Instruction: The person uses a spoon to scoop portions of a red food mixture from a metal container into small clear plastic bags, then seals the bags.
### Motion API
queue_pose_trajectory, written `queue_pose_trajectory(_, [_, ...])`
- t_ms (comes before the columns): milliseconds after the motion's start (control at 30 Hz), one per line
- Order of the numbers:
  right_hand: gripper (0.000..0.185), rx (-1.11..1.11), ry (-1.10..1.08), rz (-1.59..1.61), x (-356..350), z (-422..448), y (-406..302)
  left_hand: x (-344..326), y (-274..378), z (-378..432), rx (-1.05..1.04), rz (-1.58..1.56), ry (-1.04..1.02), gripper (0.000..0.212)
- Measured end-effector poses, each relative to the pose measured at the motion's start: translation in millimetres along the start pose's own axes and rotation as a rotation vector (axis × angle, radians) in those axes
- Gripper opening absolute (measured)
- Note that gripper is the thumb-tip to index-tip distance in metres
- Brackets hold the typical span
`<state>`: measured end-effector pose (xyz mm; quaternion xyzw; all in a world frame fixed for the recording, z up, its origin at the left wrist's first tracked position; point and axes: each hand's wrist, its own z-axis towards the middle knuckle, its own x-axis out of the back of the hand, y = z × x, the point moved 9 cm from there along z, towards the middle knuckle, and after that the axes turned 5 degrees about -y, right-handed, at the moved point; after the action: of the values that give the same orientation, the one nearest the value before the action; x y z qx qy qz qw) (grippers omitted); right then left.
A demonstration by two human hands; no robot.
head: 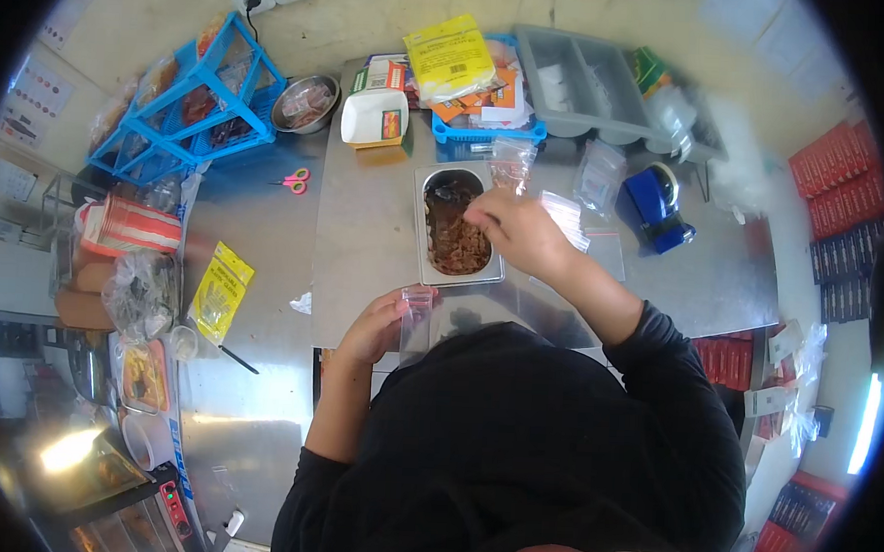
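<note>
A rectangular steel food pan [495,271] with an oval opening stands on the steel table before me. Brown shredded or flaky food [462,249] lies in it, and a dark utensil part shows near its far end. My right hand [521,233] is over the pan's right side, fingers bent together at the food; whether they pinch anything is hidden. Just below the pan's near edge, my left hand [384,324] holds a small clear zip bag [415,323] upright by its top. More small zip bags [565,218] lie right of the pan.
Behind the pan are a paper food box [375,118], a blue basket [448,132] of packets and a grey divided tray [560,122]. A blue tape dispenser [656,211] stands right. Pink-handled scissors [295,181], a yellow glove packet [221,292] and a blue rack [190,109] are left.
</note>
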<state>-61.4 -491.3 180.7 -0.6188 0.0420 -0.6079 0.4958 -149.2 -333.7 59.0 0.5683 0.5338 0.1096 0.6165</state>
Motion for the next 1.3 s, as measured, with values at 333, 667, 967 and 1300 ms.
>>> queue_pose_trajectory(333, [0.011, 0.113, -0.186, -0.092, 10.4, -4.6, -38.4, -1.3, 2.6, 3.3, 0.013, 0.034, 0.010, 0.062])
queue_pose_trajectory(667, [0.007, 0.217, -0.226, -0.192, 9.1, -4.6, -40.8, -9.9, 7.5, -1.2, 0.012, 0.129, 0.031, 0.062])
queue_pose_trajectory(967, [0.010, 0.148, -0.406, -0.168, 12.8, -12.1, -67.6, -2.5, 4.9, -6.6, 0.022, 0.178, 0.051, 0.067])
queue_pose_trajectory(1300, [0.013, 0.271, -0.608, -0.119, 5.5, -21.8, -78.7, -0.1, 7.8, -8.6, 0.012, 0.211, 0.056, 0.070])
